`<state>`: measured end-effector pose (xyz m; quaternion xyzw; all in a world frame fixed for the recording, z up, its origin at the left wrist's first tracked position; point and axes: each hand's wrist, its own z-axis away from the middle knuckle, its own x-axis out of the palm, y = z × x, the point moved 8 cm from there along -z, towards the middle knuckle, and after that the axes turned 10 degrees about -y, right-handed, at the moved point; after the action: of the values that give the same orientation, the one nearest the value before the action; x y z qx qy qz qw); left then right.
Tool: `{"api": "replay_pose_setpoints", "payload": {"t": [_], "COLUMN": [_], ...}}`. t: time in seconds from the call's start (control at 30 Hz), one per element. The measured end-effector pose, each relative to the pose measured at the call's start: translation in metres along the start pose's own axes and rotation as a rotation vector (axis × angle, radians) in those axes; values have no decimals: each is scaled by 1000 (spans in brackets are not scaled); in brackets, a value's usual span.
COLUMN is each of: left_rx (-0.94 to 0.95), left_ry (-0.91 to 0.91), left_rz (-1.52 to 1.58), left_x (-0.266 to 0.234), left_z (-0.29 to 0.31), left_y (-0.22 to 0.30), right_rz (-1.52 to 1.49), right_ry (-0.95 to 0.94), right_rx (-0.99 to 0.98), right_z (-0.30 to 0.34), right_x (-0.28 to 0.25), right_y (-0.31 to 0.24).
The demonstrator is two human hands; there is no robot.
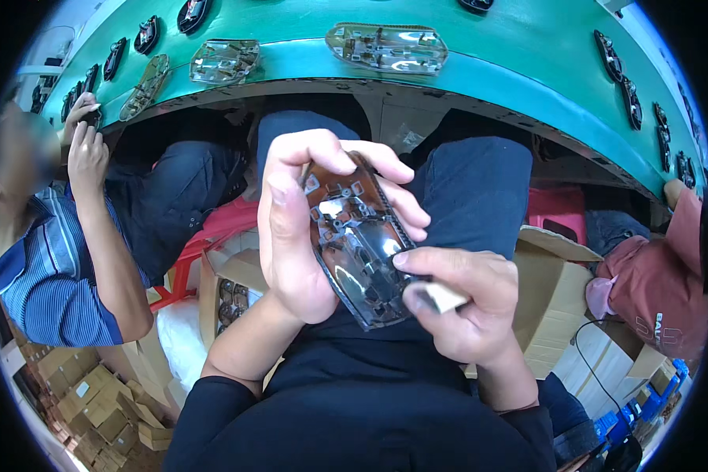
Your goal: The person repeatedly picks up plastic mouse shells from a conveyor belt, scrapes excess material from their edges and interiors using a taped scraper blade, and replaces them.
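Above my lap, my left hand [291,236] is wrapped round a translucent smoky-brown plastic shell [358,252], long and tapered, with small clips and posts moulded inside. The shell is tilted, its narrower end toward my lower right. My right hand [476,303] is closed at the shell's right edge, one fingertip touching the rim. Between its fingers shows a small pale flat-faced piece [448,299] with a dark end; its kind cannot be made out.
On the green table [511,47] ahead lie clear shells [387,49] and several dark rounded parts [190,14]. A person [63,267] works at the left; another person's red sleeve [657,291] shows at the right. Open cardboard boxes [554,303] stand on both sides of me.
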<state>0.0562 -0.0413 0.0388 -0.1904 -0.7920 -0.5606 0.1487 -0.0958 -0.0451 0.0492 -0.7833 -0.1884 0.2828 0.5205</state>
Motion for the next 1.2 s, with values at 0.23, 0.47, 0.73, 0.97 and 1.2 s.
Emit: {"api": "replay_pose_setpoints", "payload": {"t": [0.23, 0.47, 0.73, 0.97, 1.2], "left_rx": [27, 49, -50, -196, -469], "left_ry": [-84, -70, 11, -74, 154], "left_rz": [-198, -95, -27, 73, -64], "left_x": [7, 7, 30, 70, 89], "left_z": [2, 3, 10, 2, 16], "left_y": [7, 1, -37, -85, -136], "right_rz": [391, 476, 227, 73, -301], "right_ry": [-310, -339, -199, -87, 254], "right_rx": [-58, -60, -27, 67, 132], "right_z": [-2, 7, 47, 86, 126], "right_x": [18, 16, -9, -44, -78], "right_y": [-12, -17, 10, 27, 57]}}
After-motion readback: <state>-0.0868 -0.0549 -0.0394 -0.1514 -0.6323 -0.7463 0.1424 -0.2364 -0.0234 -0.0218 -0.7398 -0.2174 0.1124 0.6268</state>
